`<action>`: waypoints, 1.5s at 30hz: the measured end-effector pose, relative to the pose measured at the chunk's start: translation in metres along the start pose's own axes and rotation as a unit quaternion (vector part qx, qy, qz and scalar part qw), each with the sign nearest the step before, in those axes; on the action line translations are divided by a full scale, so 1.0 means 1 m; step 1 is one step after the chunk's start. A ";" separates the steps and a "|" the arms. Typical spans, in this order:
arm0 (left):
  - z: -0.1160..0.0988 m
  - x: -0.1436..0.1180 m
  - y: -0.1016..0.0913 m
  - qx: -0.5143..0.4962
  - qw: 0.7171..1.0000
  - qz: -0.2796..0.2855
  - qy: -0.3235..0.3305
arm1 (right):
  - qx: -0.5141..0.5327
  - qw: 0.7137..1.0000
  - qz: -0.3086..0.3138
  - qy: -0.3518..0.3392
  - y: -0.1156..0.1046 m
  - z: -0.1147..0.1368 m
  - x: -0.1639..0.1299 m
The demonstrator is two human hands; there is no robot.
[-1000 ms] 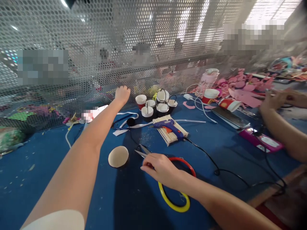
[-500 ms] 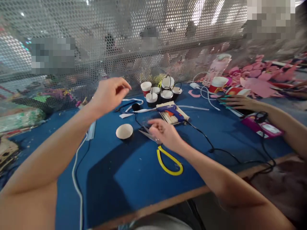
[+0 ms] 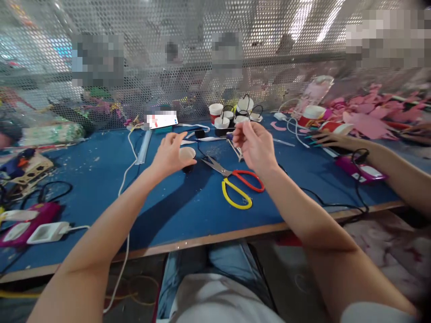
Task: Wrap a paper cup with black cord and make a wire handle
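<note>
My left hand (image 3: 170, 154) is at a small paper cup (image 3: 187, 154), white inside and dark outside. Its thumb and fingers are spread beside the cup's rim; whether they touch it I cannot tell. My right hand (image 3: 257, 146) is raised over the table with its fingers curled in a pinch. Anything between those fingertips is too small to make out. Below and between the hands lie scissors (image 3: 224, 172) with one red and one yellow handle, blades pointing toward the cup. A stick-built piece (image 3: 237, 151) is partly hidden behind my right hand.
Several small cups with black loops (image 3: 222, 123) stand at the back near the mesh screen (image 3: 188, 72). A lit phone (image 3: 163, 120) leans there. Power strips (image 3: 362, 170) and cables lie on both sides. Another person's hand (image 3: 332, 141) rests at right, near pink cutouts (image 3: 367, 116).
My left hand has come down to the cup. My right hand has risen away from the scissors, whose red handle now shows. The view has shifted, bringing in the phone and left power strip.
</note>
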State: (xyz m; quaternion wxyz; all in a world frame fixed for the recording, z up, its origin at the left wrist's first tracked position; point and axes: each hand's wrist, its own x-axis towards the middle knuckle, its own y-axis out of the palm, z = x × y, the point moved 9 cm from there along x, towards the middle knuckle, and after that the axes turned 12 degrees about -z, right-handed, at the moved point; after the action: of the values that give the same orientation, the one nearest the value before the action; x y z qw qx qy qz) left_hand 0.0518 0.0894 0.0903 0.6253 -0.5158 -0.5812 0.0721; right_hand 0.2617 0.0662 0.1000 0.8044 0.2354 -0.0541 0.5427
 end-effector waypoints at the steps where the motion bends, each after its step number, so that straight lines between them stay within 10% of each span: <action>1: 0.006 -0.003 0.011 -0.013 0.999 0.023 -0.019 | 0.001 1.000 0.001 -0.011 0.000 0.005 0.002; 6: 0.024 -0.006 0.045 -0.026 0.996 0.077 -0.045 | 0.008 0.999 0.000 -0.033 0.002 0.008 -0.002; 12: 0.049 0.004 0.034 0.031 0.996 0.026 -0.083 | 0.037 0.999 0.014 0.037 0.000 -0.028 -0.013; 15: 0.021 0.004 0.004 0.030 0.995 -0.089 -0.032 | 0.038 0.997 0.028 0.054 0.001 -0.033 -0.018; 18: -0.018 -0.002 0.005 -0.178 0.983 -0.043 -0.022 | 0.086 0.991 0.056 0.086 0.008 -0.034 -0.026; 20: -0.033 -0.007 0.015 -0.396 0.914 0.018 -0.090 | 0.122 0.978 0.101 0.138 0.019 -0.040 -0.036; 24: -0.023 -0.009 0.007 -0.630 0.744 -0.083 -0.205 | 0.164 0.944 0.167 0.233 0.036 -0.054 -0.055; 32: -0.002 -0.007 0.001 -0.693 0.652 -0.163 -0.261 | 0.148 0.970 0.060 0.186 0.009 -0.055 -0.025; 39: 0.011 -0.008 0.000 -0.665 0.654 -0.170 -0.318 | 0.131 0.982 0.034 0.132 0.001 -0.045 -0.018; 45: -0.030 -0.018 0.021 -0.623 0.731 0.039 -0.275 | -0.055 0.995 0.088 -0.003 0.008 -0.023 -0.027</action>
State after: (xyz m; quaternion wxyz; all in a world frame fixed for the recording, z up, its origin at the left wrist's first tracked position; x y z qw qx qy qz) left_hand 0.0803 0.0694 0.0695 -0.0272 -0.7693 -0.6221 -0.1432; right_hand 0.2398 0.0554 0.0726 0.7649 0.1870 -0.1065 0.6072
